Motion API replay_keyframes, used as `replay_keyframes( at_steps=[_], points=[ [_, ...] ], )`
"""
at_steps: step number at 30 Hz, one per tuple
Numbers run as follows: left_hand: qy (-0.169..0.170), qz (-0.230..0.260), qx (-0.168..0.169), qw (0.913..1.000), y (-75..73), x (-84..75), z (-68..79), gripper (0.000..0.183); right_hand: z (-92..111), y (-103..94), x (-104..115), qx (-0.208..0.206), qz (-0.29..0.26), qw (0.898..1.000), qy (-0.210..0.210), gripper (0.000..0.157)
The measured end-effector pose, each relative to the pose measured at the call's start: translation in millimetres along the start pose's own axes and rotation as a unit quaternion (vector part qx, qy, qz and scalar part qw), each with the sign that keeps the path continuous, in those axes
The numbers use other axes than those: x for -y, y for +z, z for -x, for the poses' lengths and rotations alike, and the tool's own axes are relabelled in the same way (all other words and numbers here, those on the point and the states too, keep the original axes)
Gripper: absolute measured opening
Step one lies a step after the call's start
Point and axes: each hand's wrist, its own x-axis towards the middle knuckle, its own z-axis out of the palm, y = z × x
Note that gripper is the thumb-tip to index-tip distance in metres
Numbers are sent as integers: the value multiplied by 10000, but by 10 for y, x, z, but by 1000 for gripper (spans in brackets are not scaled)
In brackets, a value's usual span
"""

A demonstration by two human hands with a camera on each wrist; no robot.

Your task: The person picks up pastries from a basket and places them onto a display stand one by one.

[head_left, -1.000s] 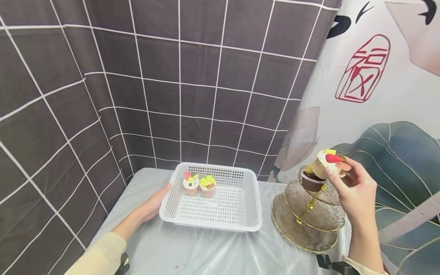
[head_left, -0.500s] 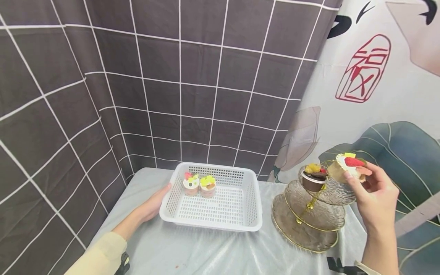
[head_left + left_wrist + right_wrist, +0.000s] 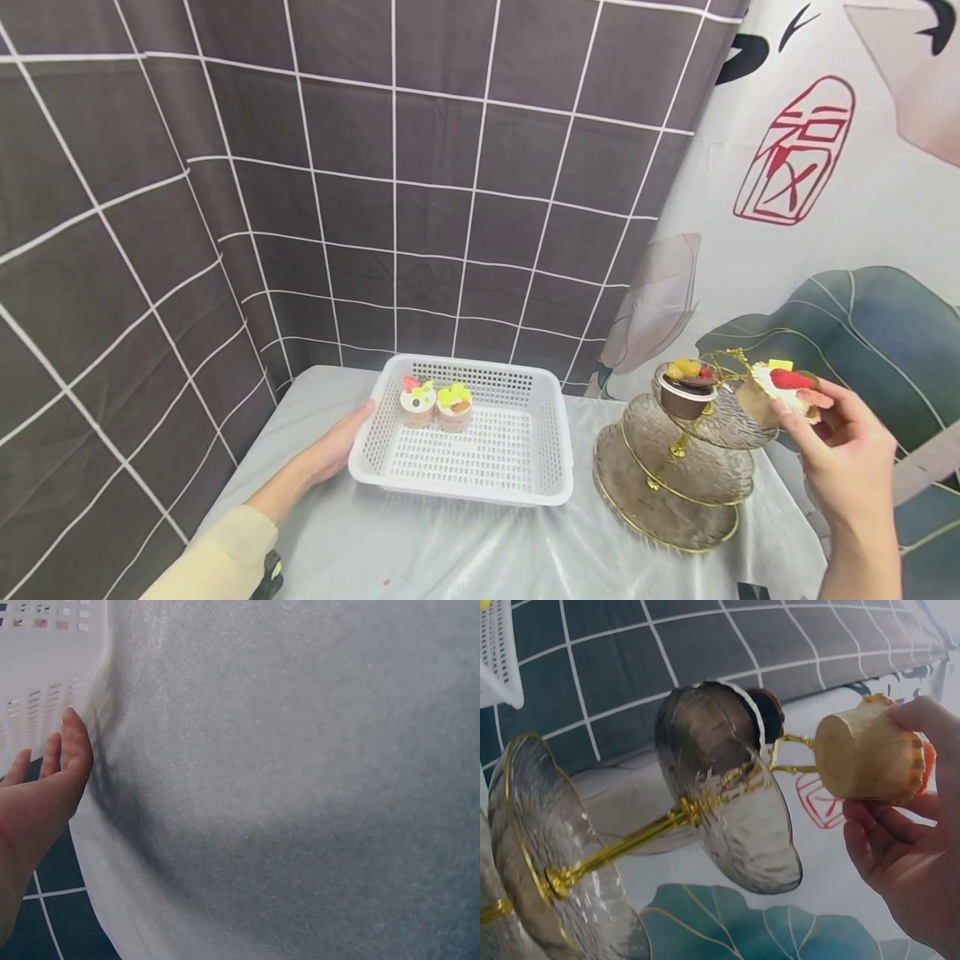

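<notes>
My right hand (image 3: pixel 855 450) pinches a cupcake (image 3: pixel 761 400) in a pale wrapper, topped with white cream and a strawberry. It is tilted, beside the top tier of a three-tier glass stand (image 3: pixel 660 521) with gold trim. From the right wrist view, the flat base of the cupcake (image 3: pixel 838 750) faces the stand's gold top handle (image 3: pixel 795 766). A dark chocolate cupcake (image 3: pixel 684 402) with yellow and red fruit stands on the top tier. At the left, the relaxed fingers of my left hand (image 3: pixel 333 448) rest against the side of a white plastic basket (image 3: pixel 461 495).
Inside the basket, two small pink cups with white tops, one cup (image 3: pixel 417 407) next to another cup (image 3: pixel 453 410), stand at the left. A pale cloth (image 3: pixel 480 550) covers the table. Dark gridded curtain (image 3: pixel 345 208) and a printed white one (image 3: pixel 892 225) hang behind.
My right hand has moved the strawberry cupcake to the right, off from in front of the chocolate cupcake, which now shows fully. The left hand and basket have stayed put.
</notes>
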Motion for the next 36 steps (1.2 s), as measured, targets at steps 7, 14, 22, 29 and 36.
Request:
replay_keyframes(
  at_steps=[7, 14, 22, 29, 36],
  points=[
    [19, -157, -60, 9999, 2, 11, -7, 79, 22, -58, -130, 550, 519, 9963, 416, 41],
    [17, -182, -22, 9998, 13, -18, 19, 80, 70, -39, -232, 922, 825, 9920, 255, 50],
    [-20, -10, -75, 10000, 11, -17, 9, 81, 80, -12, -254, 1264, 1140, 9854, -51, 60],
    [3, -70, -19, 10000, 9, -9, 17, 81, 91, 24, -242, 1473, 1689, 9744, -198, 64],
    [-56, -105, -75, 9999, -8, 20, -5, 82, 117, -17, -231, 1587, 2085, 9645, -329, 67]
  ],
)
